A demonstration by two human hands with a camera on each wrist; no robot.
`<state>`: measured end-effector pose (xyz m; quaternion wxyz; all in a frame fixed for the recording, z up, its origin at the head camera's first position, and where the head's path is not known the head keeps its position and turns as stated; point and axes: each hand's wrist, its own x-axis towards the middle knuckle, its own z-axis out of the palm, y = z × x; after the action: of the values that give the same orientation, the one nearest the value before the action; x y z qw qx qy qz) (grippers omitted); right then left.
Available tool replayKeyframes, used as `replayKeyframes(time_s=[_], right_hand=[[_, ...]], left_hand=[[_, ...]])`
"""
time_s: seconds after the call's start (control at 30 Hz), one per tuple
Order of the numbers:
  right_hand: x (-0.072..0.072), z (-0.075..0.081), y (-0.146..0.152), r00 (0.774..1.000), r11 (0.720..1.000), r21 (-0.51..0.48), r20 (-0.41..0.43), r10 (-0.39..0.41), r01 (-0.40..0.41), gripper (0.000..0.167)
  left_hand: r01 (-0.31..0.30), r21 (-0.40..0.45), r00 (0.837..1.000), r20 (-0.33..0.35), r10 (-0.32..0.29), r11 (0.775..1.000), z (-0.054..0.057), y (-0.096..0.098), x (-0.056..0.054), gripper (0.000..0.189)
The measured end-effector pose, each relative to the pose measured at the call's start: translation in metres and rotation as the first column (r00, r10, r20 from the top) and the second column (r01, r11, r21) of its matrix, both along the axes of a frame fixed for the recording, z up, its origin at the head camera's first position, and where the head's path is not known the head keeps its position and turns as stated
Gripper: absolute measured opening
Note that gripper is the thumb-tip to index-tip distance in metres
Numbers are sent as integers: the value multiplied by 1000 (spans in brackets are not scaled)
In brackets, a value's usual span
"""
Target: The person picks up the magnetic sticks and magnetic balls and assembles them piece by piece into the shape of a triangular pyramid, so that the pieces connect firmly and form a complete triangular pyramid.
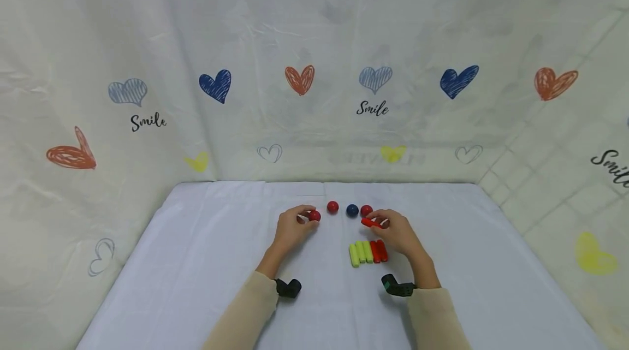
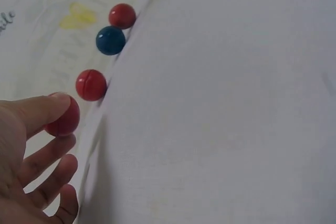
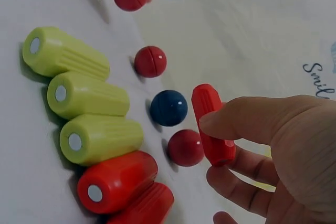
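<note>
My left hand [image 1: 293, 228] pinches a red ball [image 2: 65, 119] between thumb and fingers at the left end of a loose row of balls. In that row, a second red ball [image 1: 332, 207], a dark blue ball [image 1: 352, 210] and another red ball [image 1: 366, 210] rest on the table. Thumb and fingers of my right hand [image 1: 399, 232] grip a red stick [image 3: 211, 124], held near the rightmost red ball. Nearer to me, yellow-green sticks [image 3: 88, 95] and red sticks [image 3: 118, 182] lie side by side, with pale round spots on their ends.
A white cloth covers the table [image 1: 206, 262]. Behind it and at the sides hangs a pale curtain [image 1: 334, 131] printed with hearts and words. Each wrist wears a dark device, such as the left camera [image 1: 289, 288].
</note>
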<state>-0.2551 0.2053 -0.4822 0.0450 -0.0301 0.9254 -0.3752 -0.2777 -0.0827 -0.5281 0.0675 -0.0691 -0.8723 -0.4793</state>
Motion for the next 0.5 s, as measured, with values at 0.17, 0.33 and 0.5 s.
replayKeyframes(time_s=[0.17,0.33,0.5], right_hand=[[-1,0,-11,998,999,-18,-40,46,-47,30],[2,0,-24,988,990,-37,-85,130,-133,28],[6,1,-38,969,974,-44,-112,218,-224,27]], left_hand=[[6,57,1000,10,-7,998,2,-9,8,36],[16,96,999,41,-20,995,4,-16,18,35],[21,95,998,61,-27,995,5,-21,26,35]])
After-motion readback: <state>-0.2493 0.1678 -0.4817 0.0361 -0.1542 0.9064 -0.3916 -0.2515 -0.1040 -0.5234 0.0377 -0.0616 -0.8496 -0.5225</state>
